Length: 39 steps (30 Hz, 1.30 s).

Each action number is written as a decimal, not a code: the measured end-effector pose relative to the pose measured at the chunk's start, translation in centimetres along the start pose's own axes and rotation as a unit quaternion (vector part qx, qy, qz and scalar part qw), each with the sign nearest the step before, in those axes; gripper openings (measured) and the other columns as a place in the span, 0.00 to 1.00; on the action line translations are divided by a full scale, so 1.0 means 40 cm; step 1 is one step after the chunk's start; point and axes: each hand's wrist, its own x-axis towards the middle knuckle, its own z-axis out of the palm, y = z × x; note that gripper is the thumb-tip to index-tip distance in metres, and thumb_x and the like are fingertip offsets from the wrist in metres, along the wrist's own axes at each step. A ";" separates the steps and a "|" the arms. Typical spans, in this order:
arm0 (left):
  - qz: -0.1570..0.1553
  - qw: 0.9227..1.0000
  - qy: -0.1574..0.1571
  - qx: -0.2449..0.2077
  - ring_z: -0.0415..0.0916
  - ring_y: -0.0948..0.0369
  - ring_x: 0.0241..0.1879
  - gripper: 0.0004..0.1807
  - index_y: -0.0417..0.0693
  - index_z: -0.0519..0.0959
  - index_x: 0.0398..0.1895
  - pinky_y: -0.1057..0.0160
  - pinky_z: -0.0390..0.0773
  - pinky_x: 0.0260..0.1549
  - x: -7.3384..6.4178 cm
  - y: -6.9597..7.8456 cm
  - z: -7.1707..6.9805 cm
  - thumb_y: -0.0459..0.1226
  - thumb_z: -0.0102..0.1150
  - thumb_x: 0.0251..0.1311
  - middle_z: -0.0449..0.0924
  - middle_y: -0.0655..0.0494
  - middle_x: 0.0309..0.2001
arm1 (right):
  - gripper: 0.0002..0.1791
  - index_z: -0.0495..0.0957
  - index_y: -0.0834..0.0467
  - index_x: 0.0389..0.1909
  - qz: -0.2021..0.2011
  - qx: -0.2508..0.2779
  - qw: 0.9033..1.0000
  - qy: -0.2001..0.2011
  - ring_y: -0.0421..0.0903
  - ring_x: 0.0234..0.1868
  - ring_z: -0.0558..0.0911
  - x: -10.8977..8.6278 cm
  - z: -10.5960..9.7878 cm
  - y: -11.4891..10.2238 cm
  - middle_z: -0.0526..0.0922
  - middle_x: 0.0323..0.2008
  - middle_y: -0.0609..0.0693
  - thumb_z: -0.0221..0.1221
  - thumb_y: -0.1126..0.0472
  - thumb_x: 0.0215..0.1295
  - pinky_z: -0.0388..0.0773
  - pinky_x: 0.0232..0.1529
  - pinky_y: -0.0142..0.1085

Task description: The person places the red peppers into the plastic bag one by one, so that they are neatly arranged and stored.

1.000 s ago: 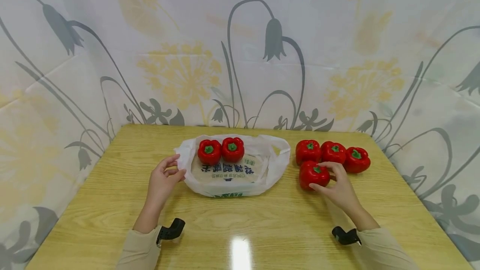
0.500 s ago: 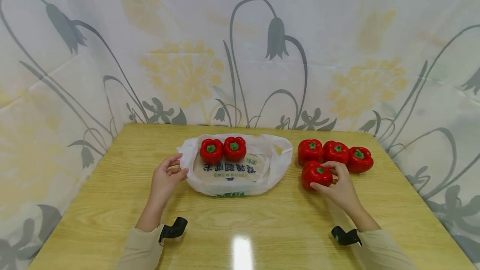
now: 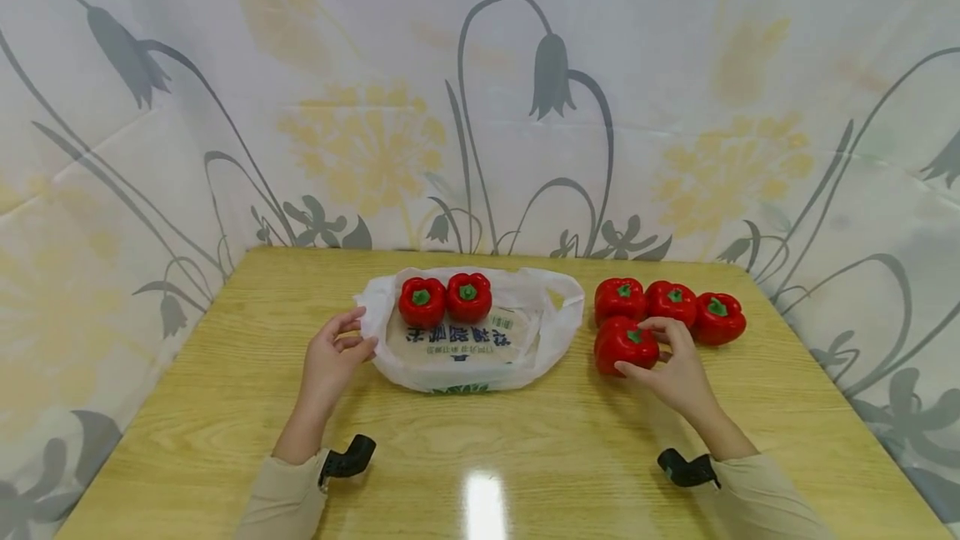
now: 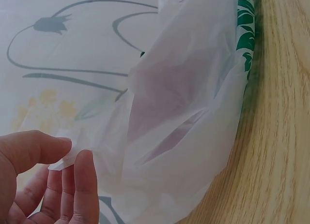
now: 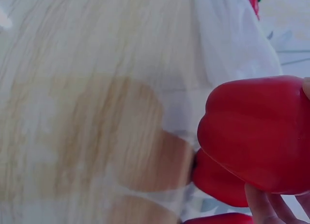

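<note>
My left hand pinches the left edge of a white plastic bag between thumb and fingers. In the left wrist view a small fold of the bag sticks out between thumb and forefinger. The bag lies spread with its mouth wide, and two red bell peppers with green stems sit at its back left. Right of the bag, my right hand grips another red bell pepper, thumb in front and fingers behind. The right wrist view shows this held pepper close up, with fingertips under it.
Several more red peppers stand in a row behind the right hand, near the back right of the wooden table. A flower-patterned cloth hangs along the table's back and sides. Black wrist cameras sit at both cuffs.
The pepper in my right hand has risen slightly and shifted a little to the left in the last half second. My left hand keeps its pinch on the bag's edge.
</note>
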 end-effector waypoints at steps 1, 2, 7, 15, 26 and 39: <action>0.001 1.000 -0.001 -0.001 0.72 0.67 0.36 0.27 0.40 0.68 0.62 0.70 0.80 0.34 0.000 0.000 0.000 0.26 0.59 0.57 0.65 0.46 0.50 | 0.32 0.66 0.63 0.50 0.000 0.004 1.000 0.001 0.56 0.50 0.68 0.000 -0.003 -0.005 0.65 0.49 0.57 0.72 0.62 0.46 0.70 0.42 0.26; 0.002 1.000 -0.001 -0.003 0.72 0.67 0.36 0.27 0.40 0.68 0.62 0.70 0.80 0.34 0.000 0.001 0.001 0.26 0.59 0.57 0.65 0.46 0.50 | 0.32 0.66 0.63 0.50 0.001 0.005 1.000 0.001 0.56 0.50 0.67 0.000 -0.005 -0.010 0.65 0.50 0.57 0.72 0.62 0.46 0.69 0.42 0.25; 0.006 1.000 -0.003 -0.009 0.71 0.67 0.36 0.27 0.40 0.68 0.62 0.71 0.80 0.34 0.000 0.003 0.003 0.26 0.59 0.57 0.64 0.46 0.50 | 0.33 0.65 0.63 0.51 0.003 0.013 1.000 -0.002 0.57 0.51 0.68 -0.001 -0.014 -0.043 0.65 0.50 0.57 0.72 0.61 0.47 0.73 0.48 0.35; -0.002 1.000 0.002 -0.007 0.71 0.67 0.35 0.27 0.40 0.68 0.62 0.71 0.80 0.33 -0.005 0.002 0.003 0.26 0.58 0.57 0.64 0.46 0.49 | 0.33 0.65 0.63 0.52 0.001 0.037 0.999 -0.010 0.59 0.54 0.68 0.006 -0.013 -0.100 0.64 0.54 0.58 0.72 0.61 0.48 0.73 0.53 0.39; 0.004 1.000 0.002 -0.008 0.71 0.67 0.35 0.26 0.39 0.68 0.61 0.70 0.80 0.33 -0.003 0.002 0.003 0.24 0.58 0.57 0.64 0.46 0.48 | 0.33 0.64 0.63 0.52 -0.010 0.058 0.998 -0.007 0.59 0.54 0.69 0.022 0.009 -0.144 0.65 0.53 0.57 0.72 0.63 0.47 0.73 0.54 0.43; 0.009 1.000 -0.001 -0.007 0.71 0.66 0.35 0.26 0.38 0.68 0.61 0.70 0.80 0.33 -0.003 0.003 0.004 0.25 0.58 0.57 0.64 0.45 0.49 | 0.34 0.64 0.60 0.51 -0.001 0.092 0.996 -0.021 0.58 0.55 0.67 0.055 0.043 -0.164 0.66 0.51 0.56 0.73 0.61 0.46 0.70 0.53 0.54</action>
